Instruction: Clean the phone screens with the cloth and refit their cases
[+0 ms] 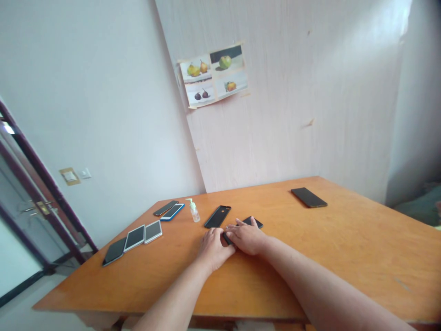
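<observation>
You face an orange-brown wooden tabletop (361,257), its far edge against a pale wood-grain panel (292,115). Above that edge, left of its middle, you see a fruit-painting print (214,82) taped up — pears, a green fruit, dark figs. Beyond the tabletop's left edge runs a plain pale wall (103,82) with a white wall switch (85,173), then a dark-red door frame (51,181) and grey floor (51,294). Bright light washes the panel's upper right — its source is out of view.
</observation>
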`<state>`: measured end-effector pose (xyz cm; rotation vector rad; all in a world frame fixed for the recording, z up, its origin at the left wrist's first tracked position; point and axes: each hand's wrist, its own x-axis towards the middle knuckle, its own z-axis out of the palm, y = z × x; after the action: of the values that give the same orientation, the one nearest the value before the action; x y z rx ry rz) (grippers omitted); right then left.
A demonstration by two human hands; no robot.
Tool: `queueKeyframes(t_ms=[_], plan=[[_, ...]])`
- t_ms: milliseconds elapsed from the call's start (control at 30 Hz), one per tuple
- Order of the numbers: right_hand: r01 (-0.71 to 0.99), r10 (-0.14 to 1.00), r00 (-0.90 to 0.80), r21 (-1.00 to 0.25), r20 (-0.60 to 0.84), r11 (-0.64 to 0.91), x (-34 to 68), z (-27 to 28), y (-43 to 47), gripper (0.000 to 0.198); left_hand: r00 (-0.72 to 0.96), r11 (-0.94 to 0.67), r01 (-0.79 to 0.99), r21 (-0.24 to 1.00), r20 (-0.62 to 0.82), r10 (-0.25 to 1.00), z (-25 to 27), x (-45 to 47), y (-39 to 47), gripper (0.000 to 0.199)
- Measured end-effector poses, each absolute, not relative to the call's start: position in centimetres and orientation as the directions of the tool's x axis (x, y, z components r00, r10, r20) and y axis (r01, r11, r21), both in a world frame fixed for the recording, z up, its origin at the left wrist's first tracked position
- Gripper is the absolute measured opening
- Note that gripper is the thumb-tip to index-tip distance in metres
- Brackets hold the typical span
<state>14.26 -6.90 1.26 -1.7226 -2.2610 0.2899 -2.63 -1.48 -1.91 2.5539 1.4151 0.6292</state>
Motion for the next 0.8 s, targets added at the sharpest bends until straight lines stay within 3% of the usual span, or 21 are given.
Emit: queueKeyframes(t_ms=[133, 333, 533, 600, 667, 800], plan=[[0.944, 0.99, -0.109, -0.304, 0.087, 0.13, 15.1, 1.4, -6.6, 0.051, 0.427, -0.49, 0.776, 0.397, 0.242, 0.871, -2.0, -2.6, -1.5, 0.076], [0.871, 0.936, -0.332, -0.343, 0.116, 0.351, 12.9, 1.3, -7.2, 0.051, 0.47, -0.52, 0.719, 0.462, 0.227, 0.853, -1.8, -2.8, -1.2, 0.094], [0.96, 0.993, 0.073, -0.277, 0.094, -0.045, 16.3, 0.8, -5.7, 0.05, 0.467, -0.517, 0.732, 0.443, 0.226, 0.855, -2.0, -3.0, -1.0, 0.096], [0.957, 0.987, 0.125, -0.274, 0.098, -0.094, 16.8, 0.7, -5.8, 0.051, 0.467, -0.522, 0.731, 0.44, 0.236, 0.852, -2.0, -3.0, -1.0, 0.095], [0.961, 0.989, 0.102, -0.266, 0.103, -0.071, 16.0, 0.6, -6.2, 0.05, 0.466, -0.525, 0.731, 0.436, 0.242, 0.851, -2.0, -3.0, -1.0, 0.094], [0.941, 0.975, -0.187, -0.263, 0.123, 0.213, 13.5, 0.7, -7.4, 0.048, 0.486, -0.545, 0.723, 0.424, 0.249, 0.838, -1.8, -3.0, -1.0, 0.093]])
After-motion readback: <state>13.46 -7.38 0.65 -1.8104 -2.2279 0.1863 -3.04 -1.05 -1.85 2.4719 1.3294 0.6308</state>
